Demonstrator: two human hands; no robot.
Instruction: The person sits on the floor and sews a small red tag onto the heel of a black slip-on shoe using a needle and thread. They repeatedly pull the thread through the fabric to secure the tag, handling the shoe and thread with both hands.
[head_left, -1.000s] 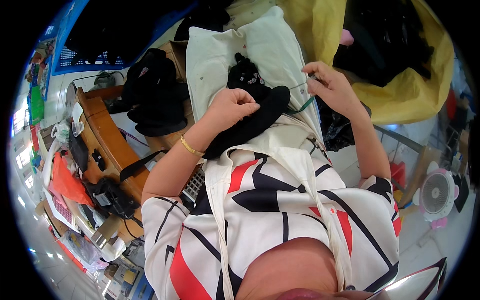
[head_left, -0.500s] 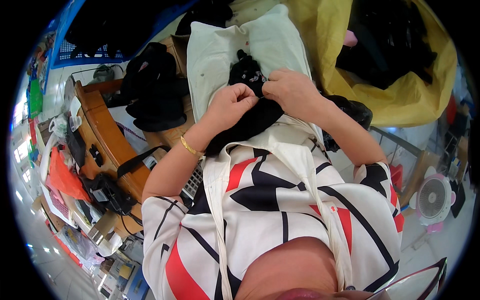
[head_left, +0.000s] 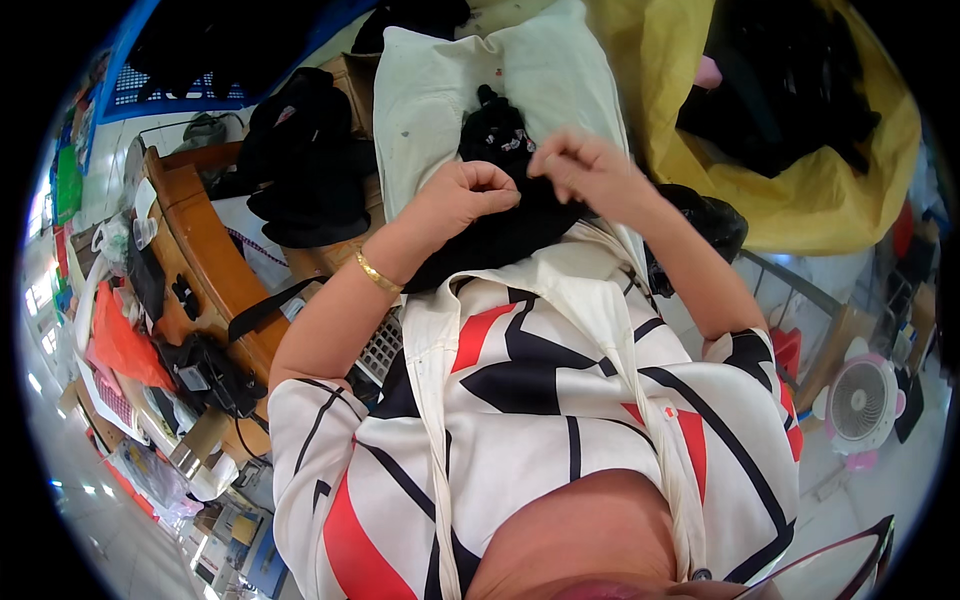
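Black fabric lies across my lap, with a narrow tip and a small pale-and-pink decoration at its far end. Beneath its far part spreads white cloth over my legs. My left hand is closed over the fabric, thumb and forefinger pinched together; whatever is between them is too small to make out. To its right my right hand, a little blurred, hovers just above the fabric with curled fingers drawn together. Whatever they pinch cannot be made out. The two hands are apart.
At the right a large yellow bag holds dark items. Black fabric pieces are heaped on cardboard at the left, beside a wooden table. A blue crate stands far left, a white-and-pink fan at the right.
My hands have come apart: the right one has lifted slightly away from the left, its fingers now blurred. A thin pale line between the hands earlier no longer shows. The left hand stays pinched.
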